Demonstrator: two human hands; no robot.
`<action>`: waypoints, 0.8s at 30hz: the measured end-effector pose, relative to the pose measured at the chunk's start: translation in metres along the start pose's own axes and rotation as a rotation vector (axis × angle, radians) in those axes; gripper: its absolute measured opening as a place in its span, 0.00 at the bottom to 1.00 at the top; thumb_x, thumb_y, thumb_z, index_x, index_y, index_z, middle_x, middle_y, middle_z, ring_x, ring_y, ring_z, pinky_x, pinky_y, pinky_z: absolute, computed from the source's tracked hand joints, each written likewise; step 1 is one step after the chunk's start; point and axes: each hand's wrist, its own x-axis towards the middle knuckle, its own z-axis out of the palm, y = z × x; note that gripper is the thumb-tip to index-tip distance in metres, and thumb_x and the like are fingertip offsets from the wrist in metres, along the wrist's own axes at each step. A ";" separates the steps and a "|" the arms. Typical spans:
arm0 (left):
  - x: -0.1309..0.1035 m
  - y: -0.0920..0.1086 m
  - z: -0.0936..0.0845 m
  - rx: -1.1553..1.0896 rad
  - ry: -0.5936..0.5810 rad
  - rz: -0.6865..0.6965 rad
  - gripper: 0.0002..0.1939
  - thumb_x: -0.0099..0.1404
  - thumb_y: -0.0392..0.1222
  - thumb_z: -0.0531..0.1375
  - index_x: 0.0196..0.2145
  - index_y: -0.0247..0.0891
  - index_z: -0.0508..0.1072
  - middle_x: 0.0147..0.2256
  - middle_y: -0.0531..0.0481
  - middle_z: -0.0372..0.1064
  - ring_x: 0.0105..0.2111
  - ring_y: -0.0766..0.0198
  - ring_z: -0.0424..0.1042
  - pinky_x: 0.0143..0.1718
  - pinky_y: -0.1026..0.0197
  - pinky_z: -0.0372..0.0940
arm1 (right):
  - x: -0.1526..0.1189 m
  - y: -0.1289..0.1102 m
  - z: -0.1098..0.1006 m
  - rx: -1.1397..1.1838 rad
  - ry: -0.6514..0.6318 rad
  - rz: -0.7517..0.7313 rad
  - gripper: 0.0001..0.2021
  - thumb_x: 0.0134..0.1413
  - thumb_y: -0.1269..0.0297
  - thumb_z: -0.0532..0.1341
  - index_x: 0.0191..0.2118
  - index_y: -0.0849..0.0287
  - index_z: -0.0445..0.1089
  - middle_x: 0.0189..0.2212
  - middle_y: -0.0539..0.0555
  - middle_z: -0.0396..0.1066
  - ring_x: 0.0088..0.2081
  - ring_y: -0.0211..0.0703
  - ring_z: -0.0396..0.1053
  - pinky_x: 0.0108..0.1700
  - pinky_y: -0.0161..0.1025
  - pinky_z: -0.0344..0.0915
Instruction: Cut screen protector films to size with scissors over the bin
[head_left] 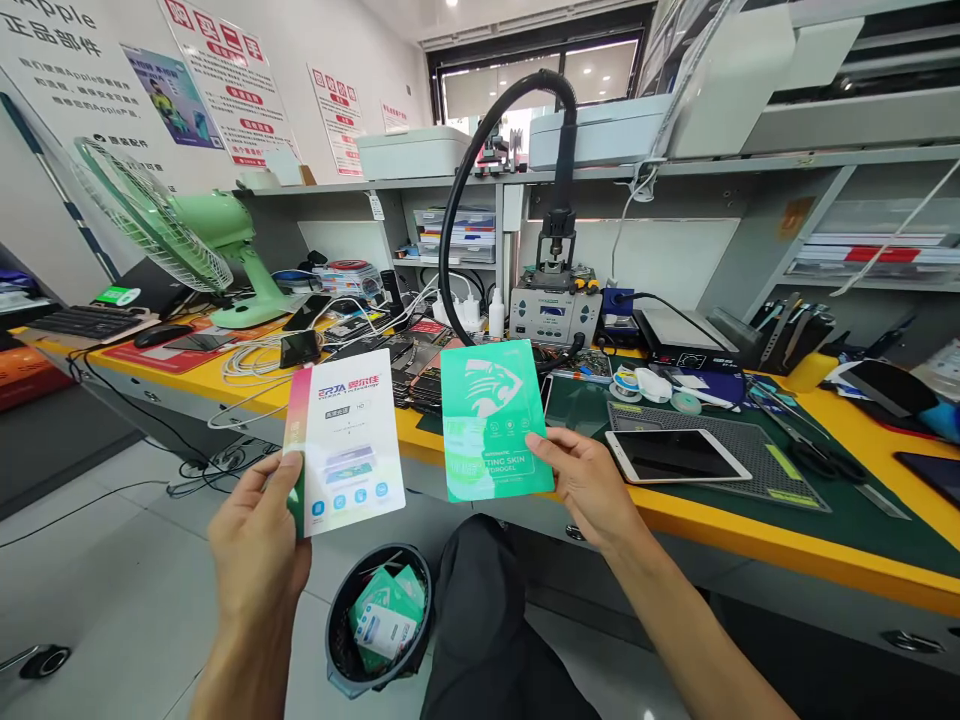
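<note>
My left hand (259, 530) pinches the left edge of a white printed packet (352, 440) with a pink stripe and blue icons. A green edge shows behind it under my thumb; whether that is a second packet I cannot tell. Between the thumb and fingers of my right hand (589, 475) is a green hydrogel skin packet (491, 400) with a white animal-head print. Both packets are held up, apart from each other, in front of the bench edge. Below them on the floor stands a dark bin (337, 640) with similar green and white packets inside.
On the green mat (772, 420) at right lies a white tablet (675, 455), with scissors (817, 455) beyond it. A soldering or hot-air station (555, 318) with a black hose stands at the back. A green fan (217, 225) and tangled cables (255, 360) occupy the left.
</note>
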 end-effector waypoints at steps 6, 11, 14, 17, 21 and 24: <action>0.000 -0.007 -0.004 0.025 -0.027 0.038 0.06 0.59 0.39 0.67 0.36 0.41 0.77 0.27 0.55 0.75 0.21 0.65 0.73 0.24 0.63 0.73 | -0.001 0.000 0.004 0.061 -0.007 0.050 0.18 0.38 0.52 0.77 0.34 0.59 0.81 0.32 0.55 0.78 0.33 0.47 0.72 0.35 0.42 0.69; 0.000 -0.013 -0.005 0.057 -0.040 0.047 0.09 0.58 0.41 0.67 0.37 0.40 0.75 0.27 0.54 0.76 0.24 0.60 0.76 0.25 0.60 0.74 | -0.001 0.002 0.006 0.016 0.030 0.005 0.16 0.39 0.53 0.77 0.31 0.59 0.81 0.30 0.53 0.76 0.33 0.44 0.70 0.36 0.40 0.66; -0.001 -0.016 -0.007 0.063 -0.068 0.065 0.11 0.57 0.42 0.68 0.38 0.40 0.75 0.27 0.53 0.76 0.26 0.57 0.77 0.26 0.58 0.75 | -0.001 0.003 0.007 -0.027 0.049 -0.012 0.14 0.40 0.54 0.77 0.30 0.58 0.81 0.28 0.51 0.75 0.31 0.42 0.67 0.34 0.39 0.63; -0.002 -0.019 -0.010 0.061 -0.083 0.069 0.13 0.57 0.42 0.68 0.39 0.40 0.75 0.28 0.53 0.76 0.26 0.57 0.77 0.27 0.58 0.75 | -0.002 0.002 0.009 -0.041 0.053 0.005 0.13 0.40 0.54 0.76 0.30 0.58 0.81 0.26 0.50 0.73 0.29 0.40 0.64 0.30 0.38 0.60; -0.004 -0.020 -0.013 0.090 -0.080 0.094 0.13 0.57 0.43 0.68 0.40 0.41 0.75 0.27 0.53 0.76 0.25 0.58 0.77 0.26 0.60 0.74 | -0.002 0.002 0.011 -0.037 0.050 0.025 0.14 0.39 0.54 0.76 0.28 0.58 0.81 0.25 0.51 0.72 0.28 0.41 0.64 0.29 0.39 0.59; -0.005 -0.021 -0.015 0.117 -0.069 0.117 0.13 0.57 0.44 0.69 0.40 0.41 0.75 0.27 0.53 0.76 0.25 0.58 0.77 0.25 0.61 0.74 | -0.001 0.005 0.009 -0.024 0.028 0.030 0.13 0.40 0.54 0.76 0.29 0.58 0.81 0.25 0.51 0.72 0.30 0.42 0.65 0.31 0.40 0.61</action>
